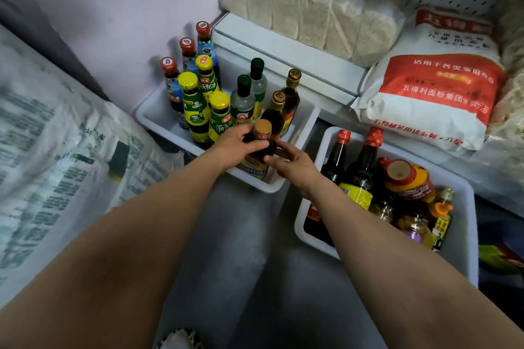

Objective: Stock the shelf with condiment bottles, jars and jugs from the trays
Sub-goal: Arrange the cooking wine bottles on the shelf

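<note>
My left hand has its fingers wrapped around the shoulder of the gold-capped dark bottle, just below the cap, so the bottle is already inside that grip rather than off to any side of it. The bottle stands upright, its long axis running up toward me, at the near right corner of the left white tray. My right hand is on the bottle's other side, fingers loosely spread and touching its body from the right; I cannot tell whether they close on it or only steady it. Of the two, the left hand plainly has the hold.

Beyond the bottle in that tray stand the yellow-capped bottles, the green-capped clear bottles and the red-capped ones against the wall. To the tray's right sits a second white tray, packed with more bottles and jars.

I judge the lift should go straight up along the bottle's axis, clear of the neighbours.
</note>
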`<state>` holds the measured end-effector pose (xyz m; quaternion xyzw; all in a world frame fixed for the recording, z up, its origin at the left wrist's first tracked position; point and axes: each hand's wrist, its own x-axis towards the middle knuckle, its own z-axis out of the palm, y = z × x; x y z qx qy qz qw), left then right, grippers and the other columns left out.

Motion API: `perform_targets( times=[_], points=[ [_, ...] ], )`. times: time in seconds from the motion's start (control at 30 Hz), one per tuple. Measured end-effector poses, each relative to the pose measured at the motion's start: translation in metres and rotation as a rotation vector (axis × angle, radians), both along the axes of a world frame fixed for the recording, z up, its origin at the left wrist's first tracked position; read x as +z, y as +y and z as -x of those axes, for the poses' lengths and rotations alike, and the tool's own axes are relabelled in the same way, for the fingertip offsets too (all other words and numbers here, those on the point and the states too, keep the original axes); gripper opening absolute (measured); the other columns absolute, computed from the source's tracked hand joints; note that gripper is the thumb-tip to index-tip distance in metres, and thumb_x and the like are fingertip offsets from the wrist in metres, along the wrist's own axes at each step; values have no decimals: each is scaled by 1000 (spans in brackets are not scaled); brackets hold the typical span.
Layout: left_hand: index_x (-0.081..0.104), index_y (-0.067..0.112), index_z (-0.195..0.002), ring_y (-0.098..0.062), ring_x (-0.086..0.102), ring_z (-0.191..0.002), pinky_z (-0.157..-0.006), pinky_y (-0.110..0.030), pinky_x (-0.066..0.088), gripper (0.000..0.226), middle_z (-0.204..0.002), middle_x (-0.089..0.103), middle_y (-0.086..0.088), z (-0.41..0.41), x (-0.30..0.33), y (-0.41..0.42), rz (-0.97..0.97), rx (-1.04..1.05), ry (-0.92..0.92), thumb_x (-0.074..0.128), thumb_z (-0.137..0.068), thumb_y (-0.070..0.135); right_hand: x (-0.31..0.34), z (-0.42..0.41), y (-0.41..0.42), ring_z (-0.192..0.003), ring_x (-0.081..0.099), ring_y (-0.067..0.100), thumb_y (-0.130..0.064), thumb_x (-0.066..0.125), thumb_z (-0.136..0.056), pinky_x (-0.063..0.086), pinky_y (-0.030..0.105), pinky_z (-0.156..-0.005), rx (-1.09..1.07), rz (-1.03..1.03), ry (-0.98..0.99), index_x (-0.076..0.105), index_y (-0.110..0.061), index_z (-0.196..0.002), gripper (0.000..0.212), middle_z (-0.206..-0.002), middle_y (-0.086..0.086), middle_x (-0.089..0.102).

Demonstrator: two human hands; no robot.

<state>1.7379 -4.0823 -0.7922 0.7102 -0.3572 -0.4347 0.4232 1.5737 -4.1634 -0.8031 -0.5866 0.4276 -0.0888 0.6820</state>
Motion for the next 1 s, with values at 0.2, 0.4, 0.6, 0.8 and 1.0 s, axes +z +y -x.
perform_targets(
  times=[0.2,0.4,0.6,0.8,1.0],
  points=[
    [65,28,-125,-14,61,-113,-104,-40,48,39,-120,68,4,0,11,-5,27,-2,-14,74,-87,27,8,7,-6,-103,61,2,-11,76,-85,50,7,-66,41,24,-17,51,-19,-143,64,-130,0,62],
    [71,25,-117,-15,66,-107,-98,-34,50,33,-111,73,1,-4,51,-13,121,86,72,75,-85,32,33,13,-21,-103,60,-2,-11,78,-83,52,14,-81,103,43,-50,53,-17,-140,62,-117,-12,65],
    [71,20,-118,-16,72,-96,-84,-28,55,41,-105,75,-3,2,101,-27,229,264,212,78,-81,36,54,19,-29,-119,61,10,-15,81,-79,52,27,-97,172,72,-108,55,-19,-137,64,-127,-3,67],
    [71,22,-114,-17,73,-91,-68,-26,54,39,-100,76,0,6,142,-41,292,425,374,77,-80,41,87,24,-32,-103,71,11,-25,75,-83,56,24,-85,180,69,-184,62,-23,-123,42,-114,-2,73],
    [68,27,-114,-19,65,-108,-76,-35,56,35,-112,73,1,6,153,-45,351,403,498,74,-82,37,127,17,-41,-96,73,17,-36,70,-80,56,26,-71,41,40,-315,65,-17,-126,50,-111,2,75]
  ],
)
